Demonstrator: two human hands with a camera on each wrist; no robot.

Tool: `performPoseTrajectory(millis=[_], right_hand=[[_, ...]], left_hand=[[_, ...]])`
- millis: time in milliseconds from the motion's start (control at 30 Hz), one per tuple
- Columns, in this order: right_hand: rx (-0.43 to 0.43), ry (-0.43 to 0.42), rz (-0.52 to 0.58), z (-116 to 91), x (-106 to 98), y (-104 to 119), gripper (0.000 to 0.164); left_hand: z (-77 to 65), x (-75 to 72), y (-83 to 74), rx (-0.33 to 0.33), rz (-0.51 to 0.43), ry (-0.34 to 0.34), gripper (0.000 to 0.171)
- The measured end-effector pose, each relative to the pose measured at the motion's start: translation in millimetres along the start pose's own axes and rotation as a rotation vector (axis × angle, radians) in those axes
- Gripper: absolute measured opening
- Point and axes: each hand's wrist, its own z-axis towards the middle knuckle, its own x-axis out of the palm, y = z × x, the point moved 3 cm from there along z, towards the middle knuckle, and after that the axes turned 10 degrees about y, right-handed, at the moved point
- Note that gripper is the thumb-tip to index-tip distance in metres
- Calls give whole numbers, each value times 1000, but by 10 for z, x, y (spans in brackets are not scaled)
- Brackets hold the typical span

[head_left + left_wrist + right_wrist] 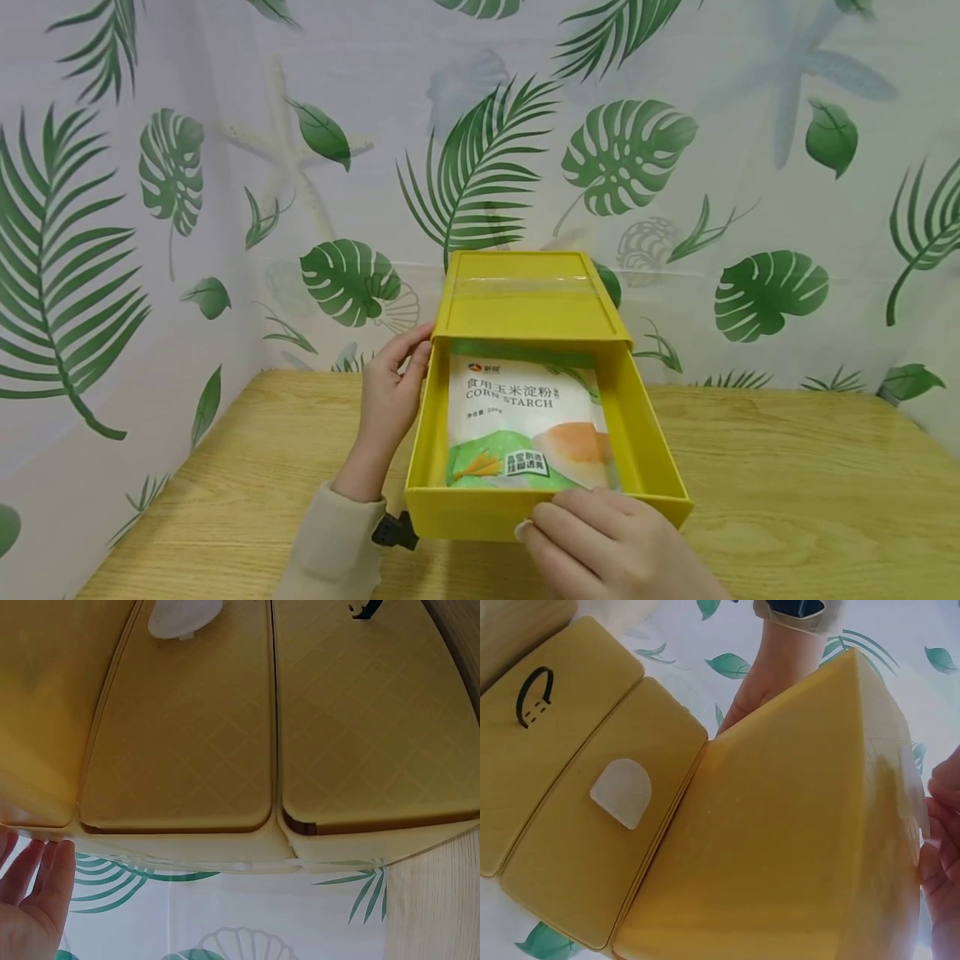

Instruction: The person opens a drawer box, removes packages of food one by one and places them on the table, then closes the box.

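A yellow drawer stands pulled out of the top of a yellow drawer cabinet. Inside it lies a white and green bag of corn starch, its far end under the cabinet's top. My right hand grips the drawer at its front; in the right wrist view, the fingers and thumb of that hand are at a whitish pull tab. My left hand rests against the cabinet's left side, with its fingertips touching the edge in the left wrist view.
Below the pulled-out drawer are two closed drawer fronts, one with a white tab and one with a black loop handle. The cabinet stands on a wooden table, near a leaf-patterned backdrop. Clear tape crosses the cabinet top.
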Motion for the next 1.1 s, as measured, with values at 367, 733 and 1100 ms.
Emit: performPoseTrajectory(millis=[367,733,1100], right_hand=[[-123,-380,-59,-6,-63,-147,19],[28,-244,31,-33,-185,-362,17],[108,-169,79,-105,-218,-550,20]], left_hand=[[15,7,0,17,-3,3,26],[9,-2,14,23,-2,-7,25],[12,19,18,30,-11,-16,24]])
